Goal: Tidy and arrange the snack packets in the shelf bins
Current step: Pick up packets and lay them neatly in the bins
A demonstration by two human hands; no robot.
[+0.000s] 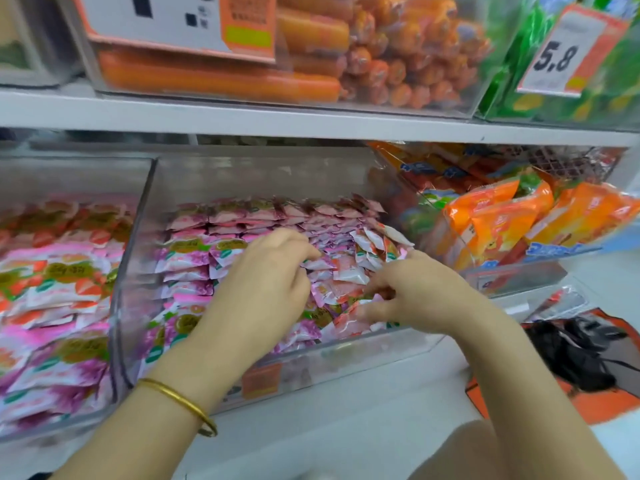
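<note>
Pink snack packets (194, 258) lie in the middle clear bin (311, 368). The left hand (266, 271) rests on them, fingers curled, grip not discernible; the right hand (412, 292), at its 3 o'clock, pinches one packet (348, 323).

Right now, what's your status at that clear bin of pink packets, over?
Right hand pinches one pink-and-white snack packet at the clear plastic bin's front edge. Left hand rests on the loose packets; grip unclear. Nothing in the way.
</note>
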